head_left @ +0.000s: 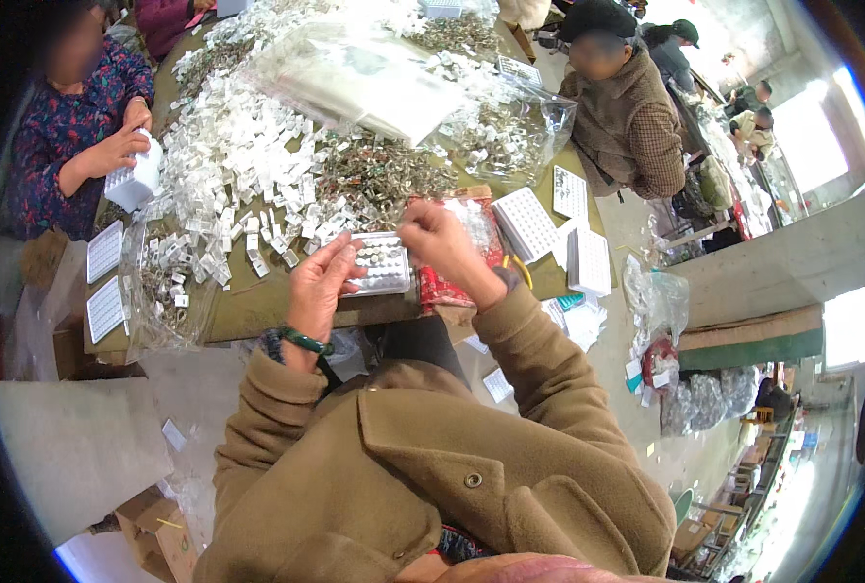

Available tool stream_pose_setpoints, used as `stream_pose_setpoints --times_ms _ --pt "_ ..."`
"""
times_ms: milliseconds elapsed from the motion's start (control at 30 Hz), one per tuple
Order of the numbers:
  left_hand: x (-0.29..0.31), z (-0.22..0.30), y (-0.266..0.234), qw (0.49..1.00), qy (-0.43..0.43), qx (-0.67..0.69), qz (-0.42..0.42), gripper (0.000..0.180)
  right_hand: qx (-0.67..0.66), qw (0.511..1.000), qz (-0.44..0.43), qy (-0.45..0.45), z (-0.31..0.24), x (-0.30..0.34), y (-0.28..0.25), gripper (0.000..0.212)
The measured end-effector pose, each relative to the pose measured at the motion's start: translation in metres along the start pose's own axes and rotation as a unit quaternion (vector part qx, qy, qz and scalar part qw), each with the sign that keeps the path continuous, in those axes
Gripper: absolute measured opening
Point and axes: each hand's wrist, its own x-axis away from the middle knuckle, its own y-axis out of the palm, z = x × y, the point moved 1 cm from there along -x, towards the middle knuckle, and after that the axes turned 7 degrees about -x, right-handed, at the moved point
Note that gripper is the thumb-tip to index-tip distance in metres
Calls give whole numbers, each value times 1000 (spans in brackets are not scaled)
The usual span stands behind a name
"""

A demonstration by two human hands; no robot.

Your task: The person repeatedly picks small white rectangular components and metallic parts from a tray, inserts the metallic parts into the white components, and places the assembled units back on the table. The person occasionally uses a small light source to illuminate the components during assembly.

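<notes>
My left hand (pixel 320 282) grips the left side of a small white tray (pixel 390 287) at the table's near edge, its thumb along the rim. Rows of small round shiny pieces (pixel 382 257) sit in the tray. Above the tray's right side is my right hand (pixel 444 245), fingers bent and pinched together; anything between them is too small to make out. Beyond the tray lies a heap of small metal trinkets (pixel 374 180). A red packet (pixel 439 290) with clear bits on it is partly under my right hand. Yellow-handled pliers (pixel 520 269) lie by my right wrist.
Small white plastic pieces (pixel 228 146) cover much of the table, with clear plastic bags (pixel 374 83) on top. White slotted trays (pixel 525 225) stand at the right, others (pixel 107 309) at the left edge. A co-worker at far left holds a white block (pixel 135 175); another person (pixel 622 117) sits at right.
</notes>
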Motion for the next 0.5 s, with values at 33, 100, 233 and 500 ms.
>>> stream_pose_setpoints --times_ms 33,100,233,500 --pt "1 -3 8 997 -11 70 -11 41 31 999 -17 -14 -3 9 8 17" --pt "5 -8 15 994 -16 105 14 32 133 989 -7 -66 -7 27 18 21" --pt "13 -14 17 984 3 180 -5 20 59 995 -54 -60 -10 51 26 17" --pt "39 -7 21 951 -52 301 -47 20 -144 977 -109 115 0 84 32 20"
